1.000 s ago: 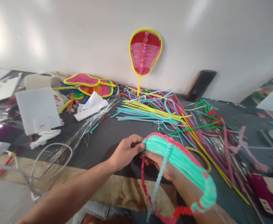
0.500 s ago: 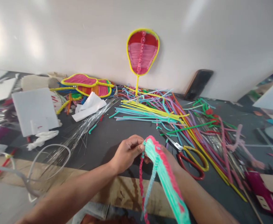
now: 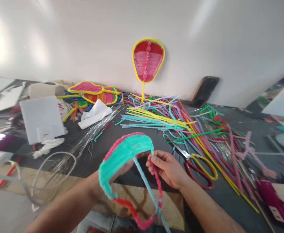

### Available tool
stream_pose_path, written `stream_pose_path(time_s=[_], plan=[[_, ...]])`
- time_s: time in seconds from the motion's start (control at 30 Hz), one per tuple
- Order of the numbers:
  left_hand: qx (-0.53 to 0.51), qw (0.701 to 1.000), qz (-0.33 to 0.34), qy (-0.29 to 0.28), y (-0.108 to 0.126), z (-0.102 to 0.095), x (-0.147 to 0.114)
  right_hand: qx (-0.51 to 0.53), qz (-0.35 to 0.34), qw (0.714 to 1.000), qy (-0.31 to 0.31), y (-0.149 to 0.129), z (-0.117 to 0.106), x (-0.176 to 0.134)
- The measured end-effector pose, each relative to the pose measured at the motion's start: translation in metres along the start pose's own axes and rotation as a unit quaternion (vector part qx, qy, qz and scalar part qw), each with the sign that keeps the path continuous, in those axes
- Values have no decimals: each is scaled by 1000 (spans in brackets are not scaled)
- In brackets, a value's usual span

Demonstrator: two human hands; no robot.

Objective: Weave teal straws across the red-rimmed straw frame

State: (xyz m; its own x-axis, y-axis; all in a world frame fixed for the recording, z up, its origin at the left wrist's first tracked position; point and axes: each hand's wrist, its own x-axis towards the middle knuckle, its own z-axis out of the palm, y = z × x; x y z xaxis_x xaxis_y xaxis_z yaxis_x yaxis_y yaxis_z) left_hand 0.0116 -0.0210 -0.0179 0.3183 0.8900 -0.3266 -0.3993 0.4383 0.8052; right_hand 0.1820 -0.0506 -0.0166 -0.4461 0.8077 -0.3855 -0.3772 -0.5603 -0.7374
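A half-wound pipe-cleaner fan (image 3: 124, 152) is held up in front of me, with a turquoise panel, a pink fuzzy edge along its top and a twisted pink-red loop below. A light blue pipe-cleaner stem (image 3: 144, 178) runs down from the panel and crosses the loop near the bottom. My right hand (image 3: 167, 166) pinches the pink twisted strand just under the panel's right corner. Behind the panel is my left hand (image 3: 126, 169); its fingers are hidden by the fan.
Scissors (image 3: 195, 161) with red and yellow handles lie right of my right hand. Beyond are bundled pipe cleaners (image 3: 153, 118), a finished pink fan (image 3: 148, 60) with yellow rim, and a phone (image 3: 205, 91) against the wall. Thin wires (image 3: 83, 139) and white paper (image 3: 95, 115) lie left.
The fan has turned from an edge-on tilt to show its panel broadly, swinging to the left. My left hand went behind it, and my right hand came out to its right corner.
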Motion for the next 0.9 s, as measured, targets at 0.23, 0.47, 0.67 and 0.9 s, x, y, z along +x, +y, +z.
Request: stream_pose_path(time_s=[0.23,0.47,0.67,0.9], plan=[[-80,992,-64,76,44,-24,13,25,-107,991,81,-13,-12,-4],[59,977,126,160,30,-17,15,25,-207,974,90,-21,-15,-11],[13,999,35,0,25,-5,4,-164,-270,949,7,-26,-13,-38],[42,999,-11,33,30,-7,6,-446,-285,847,46,-21,-14,-30]])
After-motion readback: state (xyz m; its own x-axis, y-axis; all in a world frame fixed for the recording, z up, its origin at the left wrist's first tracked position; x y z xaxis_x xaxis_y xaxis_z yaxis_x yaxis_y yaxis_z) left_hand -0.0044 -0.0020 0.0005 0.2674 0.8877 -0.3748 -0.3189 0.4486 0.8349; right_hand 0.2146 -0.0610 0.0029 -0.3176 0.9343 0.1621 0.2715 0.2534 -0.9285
